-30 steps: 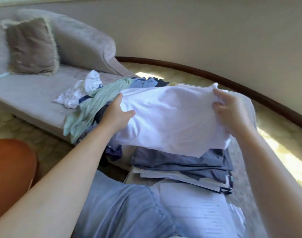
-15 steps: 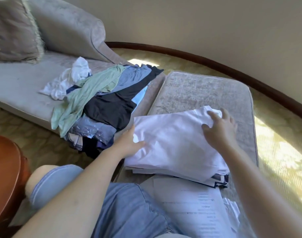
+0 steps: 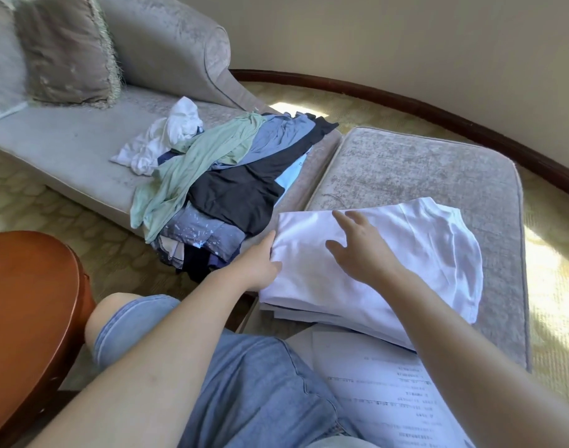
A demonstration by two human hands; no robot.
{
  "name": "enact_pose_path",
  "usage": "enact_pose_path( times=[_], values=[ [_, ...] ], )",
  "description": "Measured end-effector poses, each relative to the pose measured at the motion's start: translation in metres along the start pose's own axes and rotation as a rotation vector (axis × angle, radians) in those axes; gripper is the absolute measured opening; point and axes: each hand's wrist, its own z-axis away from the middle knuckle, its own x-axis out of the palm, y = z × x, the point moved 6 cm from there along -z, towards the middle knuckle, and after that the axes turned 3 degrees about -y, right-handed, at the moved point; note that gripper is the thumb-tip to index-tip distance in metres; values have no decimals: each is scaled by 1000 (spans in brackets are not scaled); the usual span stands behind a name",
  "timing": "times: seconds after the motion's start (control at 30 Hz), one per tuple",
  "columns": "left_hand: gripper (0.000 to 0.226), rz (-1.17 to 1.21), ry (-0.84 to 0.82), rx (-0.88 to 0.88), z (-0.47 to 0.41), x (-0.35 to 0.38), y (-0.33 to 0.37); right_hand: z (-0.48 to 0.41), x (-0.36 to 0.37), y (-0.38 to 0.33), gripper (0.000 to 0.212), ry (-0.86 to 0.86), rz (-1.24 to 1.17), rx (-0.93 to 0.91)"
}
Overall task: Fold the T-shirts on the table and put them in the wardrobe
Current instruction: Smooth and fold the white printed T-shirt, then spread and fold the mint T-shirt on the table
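Note:
A white T-shirt (image 3: 415, 253) lies folded on top of a low stack of folded clothes on the grey ottoman (image 3: 431, 169). My left hand (image 3: 260, 266) rests against the shirt's left edge, its fingers hidden under the fabric's side. Over the middle of the shirt my right hand (image 3: 357, 250) is spread with straight fingers, pressing or hovering just above it. A heap of unfolded T-shirts (image 3: 231, 176), green, blue, black and patterned, lies on the sofa seat to the left, with a crumpled white one (image 3: 166, 134) behind it.
A grey sofa (image 3: 66, 150) with a brown cushion (image 3: 66, 50) fills the upper left. A round wooden table edge (image 3: 27, 312) is at the lower left. Printed paper sheets (image 3: 383, 389) lie on my lap over blue jeans. Patterned carpet and a dark skirting board lie beyond.
The white T-shirt went from held up in both hands down onto the folded stack. My right hand let go of it and moved left across its top.

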Motion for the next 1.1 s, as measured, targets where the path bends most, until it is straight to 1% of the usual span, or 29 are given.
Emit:
enact_pose_path(
  times=[0.03, 0.1, 0.13, 0.17, 0.27, 0.4, 0.47, 0.53, 0.57, 0.63, 0.77, 0.87, 0.9, 0.93, 1.0, 1.03, 1.1],
  values=[
    [76, 17, -4, -49, 1, -2, -5, -3, 2, -5, 59, -15, 13, -25],
    [78, 175, -23, -113, 5, -6, -13, -10, 5, -20, 60, -52, 44, -78],
    [78, 220, -14, -131, 9, -11, -15, -13, 7, -29, 60, -75, 57, -104],
    [77, 214, 26, -134, 12, -20, -16, -18, 8, -39, 59, -97, 70, -128],
    [72, 8, 228, -110, 18, -56, -21, -36, 14, -67, 58, -147, 94, -193],
    [67, -106, 455, -138, 36, -101, -34, -61, 32, -107, 47, -225, 197, -287],
    [66, -178, 547, -155, 47, -120, -44, -65, 41, -123, 40, -252, 293, -358],
    [66, -231, 598, -183, 54, -137, -55, -67, 49, -132, 34, -260, 381, -438],
    [66, -251, 605, -191, 54, -144, -63, -69, 53, -135, 31, -256, 408, -462],
    [64, -277, 580, -194, 51, -148, -72, -70, 55, -129, 26, -240, 393, -441],
    [60, -226, 536, -249, 32, -167, -111, -93, 74, -141, 29, -254, 307, -355],
    [54, -164, 565, -278, 17, -185, -138, -129, 95, -167, 14, -286, 325, -362],
    [52, -150, 574, -289, 12, -190, -146, -142, 103, -177, 14, -306, 354, -359],
    [51, -134, 580, -301, 7, -193, -154, -155, 111, -186, 14, -327, 391, -359],
    [51, -106, 580, -320, -3, -198, -170, -182, 128, -202, 25, -355, 442, -360],
    [52, -97, 579, -330, -8, -199, -179, -196, 135, -209, 30, -366, 450, -358],
    [56, -91, 569, -354, -18, -202, -195, -223, 148, -223, 33, -373, 433, -350]
  ],
)
